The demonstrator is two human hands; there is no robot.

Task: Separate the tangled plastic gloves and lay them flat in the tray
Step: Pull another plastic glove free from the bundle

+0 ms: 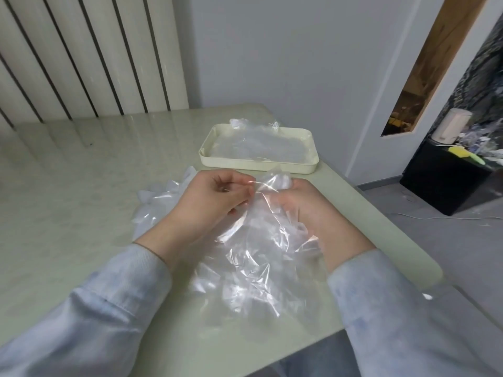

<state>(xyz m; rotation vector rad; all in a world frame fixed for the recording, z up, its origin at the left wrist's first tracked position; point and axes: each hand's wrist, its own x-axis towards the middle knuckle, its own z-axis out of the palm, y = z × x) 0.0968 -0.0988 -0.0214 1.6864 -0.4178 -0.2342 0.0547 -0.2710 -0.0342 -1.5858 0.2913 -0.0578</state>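
Observation:
A crumpled bunch of clear plastic gloves (253, 268) hangs between my hands above the pale green table (68, 213). My left hand (215, 202) pinches its upper edge with curled fingers. My right hand (307, 210) grips the same bunch from the right, partly veiled by the film. More clear gloves (158, 200) lie in a loose heap on the table, left of my left hand. Behind my hands stands a cream tray (206, 145) holding flattened clear gloves (261, 145), with a few glove ends sticking over its far rim.
The table's right edge runs close to my right arm, with grey floor beyond. A black cabinet (446, 183) with clutter and a white canister (451, 126) stands at the far right. A ribbed white panel (81, 55) and a plain wall back the table.

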